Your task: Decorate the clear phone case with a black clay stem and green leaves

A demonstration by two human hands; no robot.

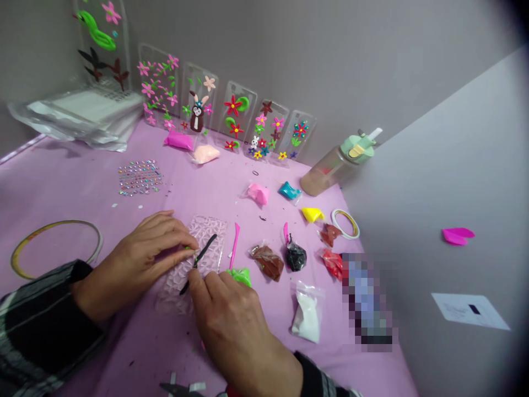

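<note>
A clear textured phone case (209, 231) lies flat on the pink table. A thin black clay strip (205, 248) runs slantwise across it. My left hand (144, 256) rests on the case's left side, fingers pinched together on a small green clay bit (188, 248). My right hand (231, 320) comes up from below, its fingertips pinched on the black strip near its middle. A lump of green clay (240, 274) sits just right of the case, beside a pink modelling tool (235, 245).
Bagged clay lies to the right: brown (268, 261), black (296, 256), red (333, 262), white (308, 316), yellow (312, 214), teal (289, 191), pink (259, 193). Decorated cases (235, 118) lean on the back wall. A bottle (336, 162), tape roll (345, 223), gem sheet (139, 177) and scissors (177, 389) are nearby.
</note>
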